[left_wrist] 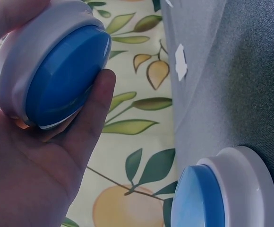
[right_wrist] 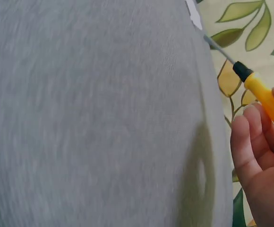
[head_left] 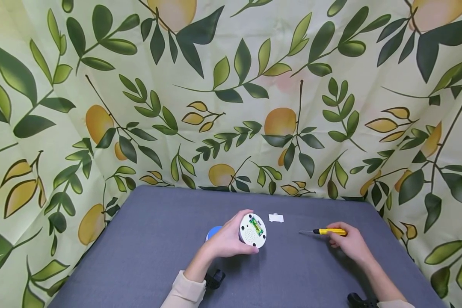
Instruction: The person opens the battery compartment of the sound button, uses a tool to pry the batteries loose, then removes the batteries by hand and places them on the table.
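Note:
My left hand (head_left: 228, 241) grips a round white push-button device (head_left: 248, 236) by its rim, held over the table with the underside facing me. That underside has small dark feet, a patch of speaker holes and an uncovered slot holding green-and-gold batteries (head_left: 256, 226). Its blue dome (left_wrist: 71, 71) shows in the left wrist view, with fingers around the edge. A yellow screwdriver (head_left: 333, 232) with a black collar is held in my right hand (head_left: 350, 244), its thin metal shaft pointing left. Between the hands, farther back, lies a small white battery cover (head_left: 276, 218).
A second blue-and-white button device (left_wrist: 241, 184) stands on the grey cloth-covered table (head_left: 150, 239), partly hidden behind my left hand in the head view. Leaf-and-fruit patterned fabric (head_left: 238, 128) hangs along the table's back and sides.

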`<state>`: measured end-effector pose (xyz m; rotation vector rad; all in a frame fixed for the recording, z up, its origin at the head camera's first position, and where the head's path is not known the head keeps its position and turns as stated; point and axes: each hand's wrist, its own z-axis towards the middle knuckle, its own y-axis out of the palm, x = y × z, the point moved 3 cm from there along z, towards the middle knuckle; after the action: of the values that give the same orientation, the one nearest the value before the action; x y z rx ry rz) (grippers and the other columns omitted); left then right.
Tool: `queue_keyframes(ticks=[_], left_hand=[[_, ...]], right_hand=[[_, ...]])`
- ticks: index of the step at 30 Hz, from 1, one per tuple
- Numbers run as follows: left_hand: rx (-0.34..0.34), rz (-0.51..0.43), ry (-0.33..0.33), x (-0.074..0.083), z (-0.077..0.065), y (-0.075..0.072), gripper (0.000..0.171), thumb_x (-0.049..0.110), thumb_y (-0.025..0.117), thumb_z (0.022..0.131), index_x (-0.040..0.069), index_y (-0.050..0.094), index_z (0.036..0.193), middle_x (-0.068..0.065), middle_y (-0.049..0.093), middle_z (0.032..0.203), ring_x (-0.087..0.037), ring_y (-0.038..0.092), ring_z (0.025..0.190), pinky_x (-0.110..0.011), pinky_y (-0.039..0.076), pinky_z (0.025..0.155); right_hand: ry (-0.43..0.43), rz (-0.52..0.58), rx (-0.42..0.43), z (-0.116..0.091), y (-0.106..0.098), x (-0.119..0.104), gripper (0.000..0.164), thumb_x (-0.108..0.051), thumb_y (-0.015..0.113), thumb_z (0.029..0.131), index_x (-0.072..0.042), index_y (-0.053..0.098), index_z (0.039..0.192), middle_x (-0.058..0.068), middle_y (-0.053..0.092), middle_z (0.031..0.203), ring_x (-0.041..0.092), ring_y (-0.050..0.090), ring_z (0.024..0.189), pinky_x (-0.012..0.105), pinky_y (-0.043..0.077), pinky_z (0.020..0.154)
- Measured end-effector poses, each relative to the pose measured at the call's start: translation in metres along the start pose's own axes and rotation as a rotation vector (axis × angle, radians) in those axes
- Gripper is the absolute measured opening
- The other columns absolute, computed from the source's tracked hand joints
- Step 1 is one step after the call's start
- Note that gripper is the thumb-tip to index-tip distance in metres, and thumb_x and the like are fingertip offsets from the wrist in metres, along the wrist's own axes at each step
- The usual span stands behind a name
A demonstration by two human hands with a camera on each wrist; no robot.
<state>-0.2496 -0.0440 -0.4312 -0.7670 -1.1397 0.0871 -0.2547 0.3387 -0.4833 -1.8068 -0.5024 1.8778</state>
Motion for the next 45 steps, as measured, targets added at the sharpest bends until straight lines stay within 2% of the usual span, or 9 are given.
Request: queue_keyframes(ticks=[7,11,15,22,27,31,35,40,45], left_hand=[[-0.002,0.000,0.000,0.001,0.001,0.000,0.095,0.030,0.092,0.069,0.019,0.041,0.149,0.004,0.055,0.128,-0.014,0.053,0.111,-0.036,0.044,0.096],[-0.003,0.002,0.009,0.001,0.002,0.000,0.095,0.031,0.092,0.069,0.019,0.041,0.149,0.004,0.055,0.128,-0.013,0.053,0.111,-0.035,0.044,0.096],[-0.003,0.000,0.012,0.001,0.002,0.001,0.095,0.031,0.091,0.069,0.018,0.041,0.149,0.003,0.056,0.128,-0.013,0.053,0.111,-0.035,0.044,0.096],[-0.006,-0.007,0.006,0.002,0.004,-0.001,0.095,0.031,0.091,0.070,0.019,0.040,0.149,0.002,0.056,0.128,-0.015,0.053,0.111,-0.037,0.044,0.096],[-0.007,-0.006,0.002,0.002,0.002,-0.002,0.095,0.032,0.092,0.069,0.019,0.041,0.149,0.003,0.056,0.128,-0.016,0.053,0.112,-0.038,0.044,0.096],[-0.006,0.000,0.004,0.001,0.002,-0.002,0.095,0.032,0.092,0.069,0.019,0.041,0.149,0.003,0.056,0.127,-0.015,0.053,0.111,-0.037,0.044,0.096],[0.000,0.000,0.005,0.000,0.001,-0.003,0.096,0.031,0.092,0.069,0.019,0.040,0.149,0.003,0.056,0.128,-0.015,0.054,0.111,-0.037,0.044,0.096],[0.006,0.000,0.005,-0.001,0.001,-0.004,0.096,0.031,0.092,0.069,0.019,0.040,0.149,0.002,0.057,0.127,-0.016,0.054,0.110,-0.038,0.044,0.095],[0.006,-0.009,0.005,0.000,0.000,-0.006,0.096,0.030,0.092,0.069,0.020,0.040,0.149,0.003,0.056,0.128,-0.015,0.054,0.111,-0.037,0.044,0.096]], right_hand=[[0.018,0.142,-0.026,-0.002,0.010,-0.010,0.031,-0.009,0.066,0.098,0.012,0.059,0.121,0.017,0.063,0.098,0.019,0.065,0.074,0.032,0.058,0.068],[0.038,0.278,-0.051,-0.001,0.017,-0.017,0.032,-0.007,0.064,0.098,0.013,0.057,0.123,0.018,0.063,0.099,0.018,0.064,0.077,0.033,0.059,0.071],[0.051,0.354,-0.075,-0.001,0.022,-0.025,0.033,-0.008,0.064,0.099,0.014,0.056,0.123,0.017,0.062,0.098,0.018,0.062,0.077,0.033,0.059,0.072],[0.006,0.397,-0.109,-0.003,0.029,-0.045,0.035,-0.012,0.066,0.099,0.012,0.056,0.121,0.018,0.062,0.098,0.019,0.063,0.077,0.034,0.059,0.072],[-0.047,0.379,-0.117,-0.008,0.034,-0.057,0.031,-0.014,0.066,0.099,0.010,0.059,0.118,0.020,0.063,0.096,0.023,0.065,0.075,0.034,0.059,0.073],[-0.109,0.380,-0.129,-0.010,0.037,-0.066,0.027,-0.013,0.065,0.099,0.008,0.060,0.116,0.025,0.063,0.094,0.025,0.064,0.072,0.035,0.058,0.072],[-0.182,0.430,-0.142,-0.011,0.040,-0.074,0.022,-0.008,0.064,0.099,0.009,0.060,0.113,0.027,0.060,0.091,0.023,0.062,0.070,0.032,0.057,0.069],[-0.243,0.486,-0.151,-0.012,0.044,-0.082,0.018,-0.004,0.062,0.099,0.010,0.058,0.111,0.018,0.061,0.087,0.021,0.060,0.069,0.030,0.056,0.067],[-0.257,0.497,-0.140,-0.014,0.047,-0.090,0.019,-0.003,0.062,0.099,0.010,0.058,0.111,0.012,0.061,0.087,0.020,0.060,0.070,0.029,0.056,0.067]])
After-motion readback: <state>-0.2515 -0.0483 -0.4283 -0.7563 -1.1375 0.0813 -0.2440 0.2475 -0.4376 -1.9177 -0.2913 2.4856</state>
